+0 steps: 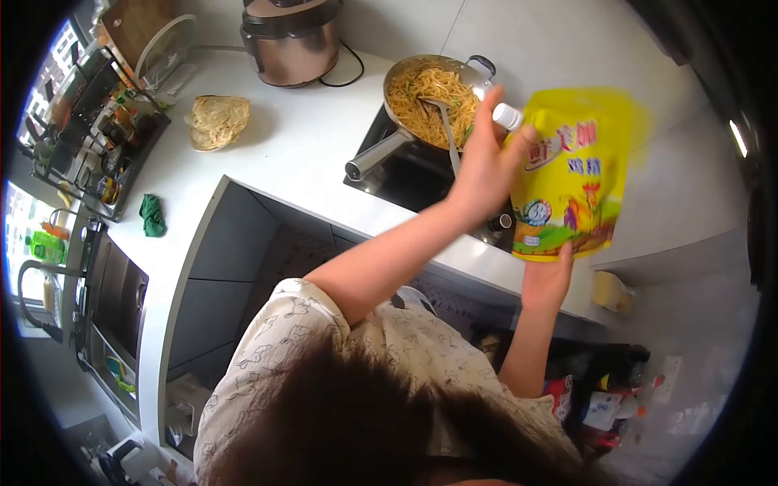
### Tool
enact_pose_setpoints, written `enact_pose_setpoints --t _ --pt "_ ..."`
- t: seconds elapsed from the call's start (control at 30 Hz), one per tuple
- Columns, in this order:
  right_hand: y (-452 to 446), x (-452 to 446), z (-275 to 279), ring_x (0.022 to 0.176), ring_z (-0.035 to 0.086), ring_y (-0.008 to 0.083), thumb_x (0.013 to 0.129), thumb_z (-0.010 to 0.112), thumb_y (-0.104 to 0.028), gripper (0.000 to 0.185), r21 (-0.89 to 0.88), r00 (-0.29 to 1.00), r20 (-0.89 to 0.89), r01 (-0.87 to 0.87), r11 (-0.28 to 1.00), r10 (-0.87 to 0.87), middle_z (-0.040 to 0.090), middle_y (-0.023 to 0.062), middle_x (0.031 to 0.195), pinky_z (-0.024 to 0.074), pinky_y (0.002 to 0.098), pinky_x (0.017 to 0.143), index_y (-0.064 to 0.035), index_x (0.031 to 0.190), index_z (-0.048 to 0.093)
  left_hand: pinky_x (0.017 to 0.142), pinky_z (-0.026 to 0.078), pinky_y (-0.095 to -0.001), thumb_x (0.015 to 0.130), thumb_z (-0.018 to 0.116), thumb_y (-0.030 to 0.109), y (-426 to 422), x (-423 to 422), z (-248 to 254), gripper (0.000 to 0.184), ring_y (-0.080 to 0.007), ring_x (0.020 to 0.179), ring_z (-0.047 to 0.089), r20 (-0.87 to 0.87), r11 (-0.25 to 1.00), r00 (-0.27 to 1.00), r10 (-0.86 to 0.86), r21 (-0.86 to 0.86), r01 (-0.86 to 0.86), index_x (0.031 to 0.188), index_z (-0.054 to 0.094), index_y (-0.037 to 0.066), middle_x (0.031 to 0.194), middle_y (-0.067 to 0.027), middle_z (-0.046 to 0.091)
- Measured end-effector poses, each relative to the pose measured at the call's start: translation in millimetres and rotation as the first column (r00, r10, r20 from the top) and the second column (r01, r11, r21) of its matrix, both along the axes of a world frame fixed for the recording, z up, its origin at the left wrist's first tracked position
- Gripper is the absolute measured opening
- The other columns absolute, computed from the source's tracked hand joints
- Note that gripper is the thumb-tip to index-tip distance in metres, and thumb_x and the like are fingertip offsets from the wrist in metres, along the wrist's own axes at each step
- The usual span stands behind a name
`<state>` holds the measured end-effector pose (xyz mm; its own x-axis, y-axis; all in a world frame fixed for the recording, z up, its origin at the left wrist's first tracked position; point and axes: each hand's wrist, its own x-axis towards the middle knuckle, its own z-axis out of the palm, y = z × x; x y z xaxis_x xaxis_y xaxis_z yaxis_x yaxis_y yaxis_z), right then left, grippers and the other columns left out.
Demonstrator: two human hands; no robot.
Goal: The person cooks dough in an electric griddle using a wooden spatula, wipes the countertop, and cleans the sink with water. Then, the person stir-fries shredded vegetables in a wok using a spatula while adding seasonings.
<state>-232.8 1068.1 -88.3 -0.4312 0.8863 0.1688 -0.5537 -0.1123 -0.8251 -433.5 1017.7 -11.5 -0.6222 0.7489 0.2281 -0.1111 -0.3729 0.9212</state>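
Note:
A yellow seasoning pouch (572,174) with Chinese print and a white cap (508,117) is held up in front of me, right of the stove. My right hand (549,279) grips its lower edge, thumb on the front. My left hand (486,166) is at the pouch's upper left, thumb and finger around the cap; its other fingers are partly hidden. Behind my left hand stands a frying pan (391,109) full of noodle-like shreds (433,93) on the black cooktop (365,178). A metal spatula (445,130) rests in the food.
A rice cooker (292,49) stands at the back of the white counter (279,162). Stacked flatbreads (217,121) lie left of it. A green cloth (151,215), a black spice rack (154,146) and a sink (117,283) are at the left. A yellow block-like object (612,292) sits at the right.

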Motion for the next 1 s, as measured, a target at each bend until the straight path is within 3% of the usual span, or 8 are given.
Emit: enact_pose_setpoints --t 0.03,0.13,0.23,0.47,0.63,0.73,0.87,1.0 --pt "13.3 3.9 5.4 0.131 0.037 0.0239 0.095 0.050 -0.037 0.058 -0.014 0.999 0.034 0.032 0.999 -0.032 0.037 0.0064 0.143 0.0319 0.0465 0.105 -0.0129 0.143 0.029 0.081 0.044 -0.0226 0.096 0.054 0.019 10.0 -11.5 -5.3 0.048 -0.0096 0.095 0.050 -0.036 0.962 0.998 0.045 0.271 -0.033 0.136 0.034 0.004 0.113 -0.0082 0.054" --pt "31.5 0.7 25.2 0.126 0.044 0.0209 0.095 0.053 -0.031 0.054 -0.031 0.997 0.061 0.052 0.998 -0.050 0.045 0.0050 0.137 0.0344 0.0417 0.105 -0.0113 0.141 0.032 0.070 0.049 -0.0227 0.093 0.059 0.016 7.1 -48.1 3.3 0.036 -0.0091 0.077 0.059 -0.526 0.988 0.849 0.059 0.150 0.024 0.125 0.050 0.003 0.103 -0.0085 0.063" --pt "54.9 -1.4 34.3 0.127 0.043 0.0211 0.094 0.056 -0.024 0.055 -0.030 0.999 0.032 0.022 0.999 -0.022 0.045 0.0045 0.137 0.0345 0.0427 0.105 -0.0113 0.141 0.032 0.070 0.054 -0.0247 0.092 0.059 0.015 21.7 -65.6 13.0 0.030 -0.0113 0.080 0.067 -0.532 0.993 0.845 0.049 0.119 0.018 0.117 0.054 0.000 0.091 -0.0101 0.068" --pt "99.0 -27.8 52.3 0.130 0.040 0.0232 0.094 0.056 -0.017 0.056 0.245 0.998 0.052 -0.033 0.969 0.021 0.041 0.0063 0.140 0.0332 0.0493 0.107 -0.0112 0.142 0.028 0.045 0.045 -0.0211 0.098 0.045 0.040 64.4 -102.7 33.7 0.042 -0.0092 0.049 0.056 -0.103 0.958 0.980 -0.168 -0.253 0.138 0.104 0.058 0.000 0.068 -0.0094 0.065" --pt "123.7 -38.0 56.2 0.130 0.039 0.0236 0.094 0.056 -0.017 0.057 0.196 0.997 0.022 -0.081 0.977 0.078 0.039 0.0060 0.141 0.0320 0.0501 0.107 -0.0114 0.143 0.027 0.062 0.044 -0.0210 0.100 0.040 0.040 70.3 -104.5 36.3 0.042 -0.0093 0.066 0.056 -0.352 0.964 0.899 -0.262 -0.044 0.263 0.113 0.051 0.002 0.083 -0.0073 0.061" --pt "137.3 -39.8 56.1 0.130 0.039 0.0235 0.094 0.057 -0.017 0.058 0.155 0.993 -0.011 -0.118 0.981 0.121 0.039 0.0061 0.140 0.0311 0.0494 0.108 -0.0114 0.143 0.027 0.060 0.044 -0.0215 0.101 0.042 0.036 87.0 -108.5 35.8 0.038 -0.0095 0.064 0.054 -0.516 0.975 0.831 -0.207 -0.035 0.221 0.110 0.053 0.001 0.079 -0.0053 0.060" --pt "146.6 -43.8 56.8 0.129 0.040 0.0236 0.093 0.057 -0.015 0.057 0.228 0.990 -0.028 -0.128 0.965 0.137 0.039 0.0064 0.140 0.0321 0.0488 0.108 -0.0107 0.142 0.028 0.045 0.033 -0.0229 0.095 0.052 0.042 103.1 -109.0 39.1 0.044 -0.0078 0.049 0.041 -0.233 0.966 0.963 -0.138 -0.247 0.079 0.094 0.057 -0.002 0.059 0.0002 0.047" --pt "172.4 -53.1 47.9 0.128 0.041 0.0237 0.092 0.058 -0.011 0.058 0.254 0.995 -0.085 -0.034 0.967 0.057 0.039 0.0080 0.140 0.0349 0.0467 0.106 -0.0081 0.141 0.027 0.041 0.023 -0.0198 0.089 0.058 0.042 107.8 -131.0 26.8 0.039 -0.0055 0.045 0.032 0.255 0.989 0.967 0.008 -0.142 0.030 0.082 0.055 0.004 0.054 0.0048 0.037"
